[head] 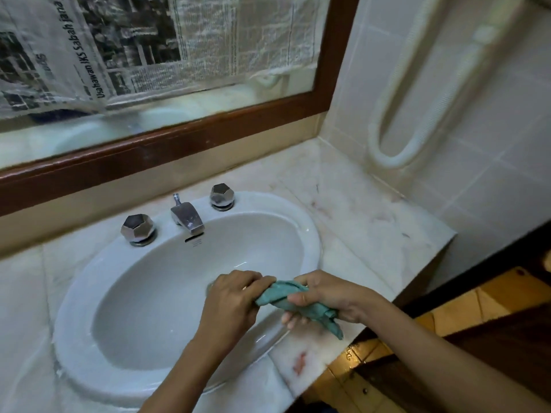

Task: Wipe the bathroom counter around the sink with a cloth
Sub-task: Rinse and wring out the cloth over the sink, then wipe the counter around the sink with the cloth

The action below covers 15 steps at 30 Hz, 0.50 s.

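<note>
Both hands are clenched round a small teal cloth [293, 296] twisted into a rope in the lower centre of the frame. The left hand [231, 299] grips its near end with fingers curled over the top, and the right hand [334, 296] wraps the other end, from which a short tail hangs below the palm. The opposed grips and the tight twist read as wringing. Holding the cloth above the right rim of the white oval ceramic sink [89, 338] would let drips fall mostly into the basin and not onto the stone. The pale veined marble counter [357, 210] runs around the sink, with its widest bare stretch at centre right. A reddish smear [299, 363] lies near its front edge just below the hands, and fainter marks show farther back. At the back of the sink stand a chrome spout [187, 217] and two faceted chrome knobs, one to its left [138, 229] and one to its right [222, 196]. These would likely crowd any wiping along the narrow strip behind them. Above, a dark-brown wooden frame [179, 141] holds glass covered by newspaper [119, 40]. At upper right a white ribbed hose [396, 150] loops down the cream tiled wall [492, 144], ending just above the counter's corner, where it could snag a sweeping cloth.
</note>
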### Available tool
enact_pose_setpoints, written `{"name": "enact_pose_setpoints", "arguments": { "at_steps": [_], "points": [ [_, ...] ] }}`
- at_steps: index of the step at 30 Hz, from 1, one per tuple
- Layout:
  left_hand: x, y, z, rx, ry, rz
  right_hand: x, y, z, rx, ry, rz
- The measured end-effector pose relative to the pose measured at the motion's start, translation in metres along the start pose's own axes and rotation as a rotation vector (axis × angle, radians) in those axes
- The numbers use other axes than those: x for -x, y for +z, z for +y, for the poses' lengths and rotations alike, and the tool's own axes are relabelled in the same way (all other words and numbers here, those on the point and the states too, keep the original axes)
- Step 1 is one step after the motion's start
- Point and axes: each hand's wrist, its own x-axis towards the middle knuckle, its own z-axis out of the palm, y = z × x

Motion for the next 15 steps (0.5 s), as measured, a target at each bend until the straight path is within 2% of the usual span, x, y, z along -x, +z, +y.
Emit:
{"name": "enact_pose_setpoints", "arguments": {
  "at_steps": [3, 5, 7, 9, 12, 15],
  "points": [
    [-0.026, 0.017, 0.013, 0.095, -0.034, -0.060, 0.008, -0.035, 0.008, -0.131, -0.018, -0.010],
    [-0.044, 0.034, 0.023, 0.153, -0.113, -0.132, 0.017, -0.059, 0.009, -0.168, -0.018, 0.055],
    [-0.055, 0.054, 0.029, 0.227, -0.264, -0.169, 0.028, -0.086, 0.006, -0.221, -0.040, 0.209],
    [-0.063, 0.071, 0.032, 0.292, -0.402, -0.158, 0.037, -0.120, -0.001, -0.201, -0.090, 0.478],
    [-0.085, 0.093, 0.041, 0.330, -0.535, -0.111, 0.041, -0.179, -0.013, 0.222, -0.119, 0.912],
    [-0.110, 0.109, 0.047, 0.350, -0.626, -0.037, 0.020, -0.206, -0.015, 0.577, -0.189, 1.209]
  ]
}}
